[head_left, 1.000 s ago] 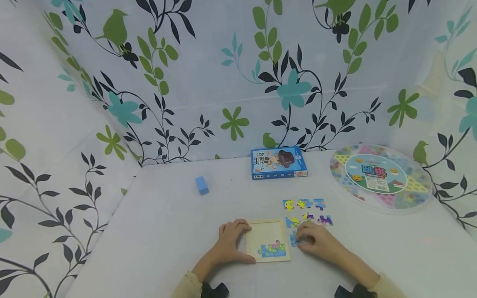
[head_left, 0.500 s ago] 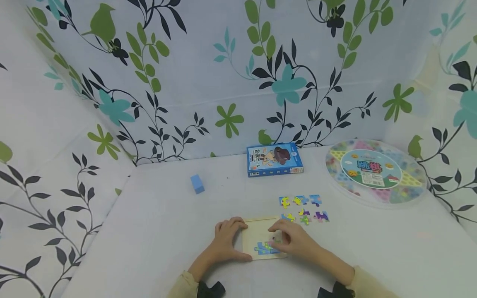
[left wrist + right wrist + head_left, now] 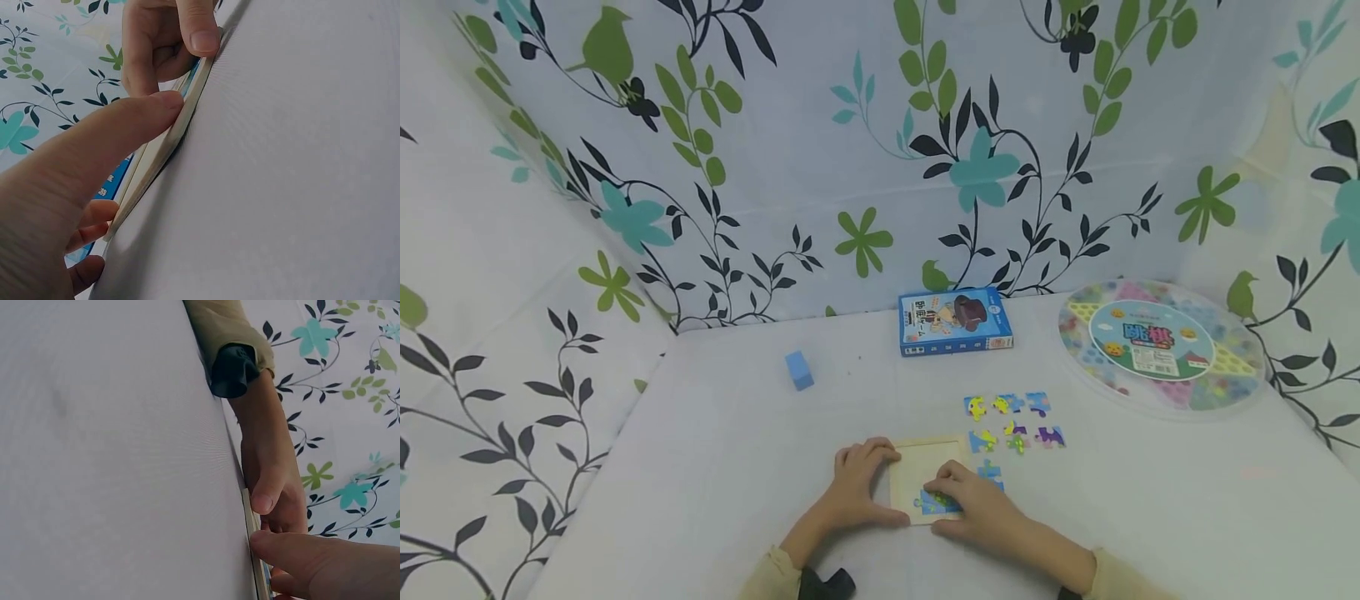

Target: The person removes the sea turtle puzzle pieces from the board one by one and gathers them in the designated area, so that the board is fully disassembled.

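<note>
A shallow wooden puzzle tray (image 3: 917, 454) lies on the table before me. My left hand (image 3: 859, 492) holds its left side, with the thumb at the near corner and the fingers at the far one. Joined blue jigsaw pieces (image 3: 931, 504) sit along the tray's near edge. Over them lies my right hand (image 3: 981, 504), fingertips on the pieces and thumb by the near rim; I cannot tell whether it pinches a piece. In the left wrist view, the right thumb (image 3: 205, 40) rests at the rim. Loose jigsaw pieces (image 3: 987, 468) show just beyond the right hand.
Several more loose jigsaw pieces (image 3: 1048, 436) lie in rows right of the tray. Behind them stand a blue game box (image 3: 955, 323) and a round game set (image 3: 1157, 346) in a clear package. A small blue block (image 3: 800, 371) sits at back left. Patterned cloth (image 3: 865, 167) backs the table.
My right hand has moved left from the loose pieces at the tray's right side onto the joined pieces inside it, then lower toward the near rim. My left hand keeps its hold.
</note>
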The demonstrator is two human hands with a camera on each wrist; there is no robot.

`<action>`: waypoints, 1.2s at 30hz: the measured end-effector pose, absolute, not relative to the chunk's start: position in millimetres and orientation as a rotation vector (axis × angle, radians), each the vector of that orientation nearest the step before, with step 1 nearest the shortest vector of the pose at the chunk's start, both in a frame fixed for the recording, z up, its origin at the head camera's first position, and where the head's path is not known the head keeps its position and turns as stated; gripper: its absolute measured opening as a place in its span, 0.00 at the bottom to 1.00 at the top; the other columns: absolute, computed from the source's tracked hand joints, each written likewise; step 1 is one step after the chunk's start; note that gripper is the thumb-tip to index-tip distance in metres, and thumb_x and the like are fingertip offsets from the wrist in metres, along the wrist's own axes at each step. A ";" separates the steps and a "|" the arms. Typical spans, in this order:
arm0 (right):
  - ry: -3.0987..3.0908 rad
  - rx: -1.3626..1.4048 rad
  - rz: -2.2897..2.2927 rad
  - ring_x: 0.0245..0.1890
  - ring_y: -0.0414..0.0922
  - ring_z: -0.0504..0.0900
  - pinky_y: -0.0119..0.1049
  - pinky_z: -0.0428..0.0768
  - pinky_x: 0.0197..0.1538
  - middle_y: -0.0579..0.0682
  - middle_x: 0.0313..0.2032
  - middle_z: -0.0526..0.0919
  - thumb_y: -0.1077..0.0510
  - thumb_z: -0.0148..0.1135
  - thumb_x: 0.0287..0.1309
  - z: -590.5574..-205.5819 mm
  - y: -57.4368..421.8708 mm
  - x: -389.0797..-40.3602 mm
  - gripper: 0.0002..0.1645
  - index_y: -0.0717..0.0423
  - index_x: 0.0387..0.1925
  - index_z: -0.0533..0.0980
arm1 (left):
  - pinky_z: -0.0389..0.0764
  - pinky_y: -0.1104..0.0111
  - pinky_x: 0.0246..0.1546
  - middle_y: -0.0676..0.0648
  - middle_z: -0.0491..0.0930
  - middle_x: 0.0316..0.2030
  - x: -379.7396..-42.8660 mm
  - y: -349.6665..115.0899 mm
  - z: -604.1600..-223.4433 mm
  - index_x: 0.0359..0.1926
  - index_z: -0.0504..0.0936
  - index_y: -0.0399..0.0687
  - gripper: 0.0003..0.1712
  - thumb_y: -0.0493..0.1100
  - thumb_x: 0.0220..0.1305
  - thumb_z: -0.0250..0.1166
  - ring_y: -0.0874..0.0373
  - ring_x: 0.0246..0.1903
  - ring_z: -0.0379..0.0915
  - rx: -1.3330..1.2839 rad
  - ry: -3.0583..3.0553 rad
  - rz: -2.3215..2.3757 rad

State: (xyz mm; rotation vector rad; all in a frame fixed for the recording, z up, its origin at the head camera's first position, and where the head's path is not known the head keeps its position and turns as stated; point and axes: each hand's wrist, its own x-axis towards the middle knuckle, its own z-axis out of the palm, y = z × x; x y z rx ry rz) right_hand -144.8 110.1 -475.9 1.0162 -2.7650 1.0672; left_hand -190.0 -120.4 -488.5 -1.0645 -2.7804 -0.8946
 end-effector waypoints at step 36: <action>-2.796 0.872 1.294 0.28 0.36 0.64 0.28 0.67 0.31 0.39 0.33 0.64 0.56 0.68 0.43 -478.0 109.8 -144.2 0.23 0.53 0.45 0.77 | 0.51 0.54 0.44 0.50 0.64 0.52 -188.3 -120.3 -487.5 0.50 0.71 0.49 0.41 0.65 0.37 0.69 0.59 0.41 0.57 -1.064 -2.779 -0.914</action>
